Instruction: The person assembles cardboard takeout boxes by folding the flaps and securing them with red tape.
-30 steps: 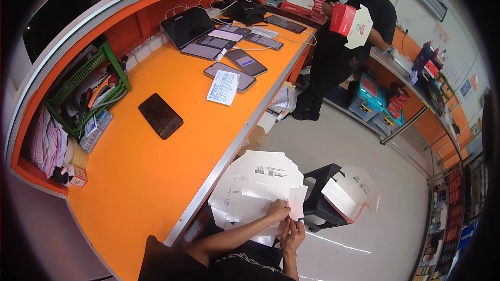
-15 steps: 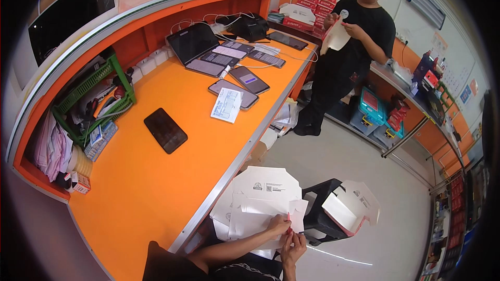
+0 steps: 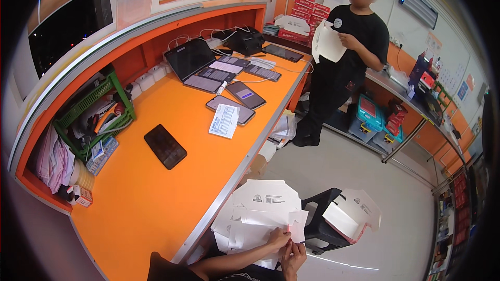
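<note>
Pinching a smooth white cardboard blank (image 3: 255, 230) near its right edge, with the fingertips of the left hand (image 3: 279, 239) closed together beside a squarish flap (image 3: 298, 221) with a thin reddish line along its fold. Curling the fingers of the right hand (image 3: 293, 258) closed at the same edge, just nearer; cannot tell the exact grip there. Lying near, right of the flat orange counter (image 3: 140, 192), over angular-cornered white sheets (image 3: 266, 191). To the right, on a black stool (image 3: 317, 230), an open carton (image 3: 338, 217), pale inside, with creased, many-sided panels. On the counter, a glossy black phone (image 3: 165, 147) with rounded corners; farther off, a thin paper slip (image 3: 224, 120). At left, a slatted green plastic basket (image 3: 126, 99). At the far side, another person (image 3: 364, 26), gripping a bent white card piece (image 3: 328, 45), near stacked glossy red boxes (image 3: 304, 9).
</note>
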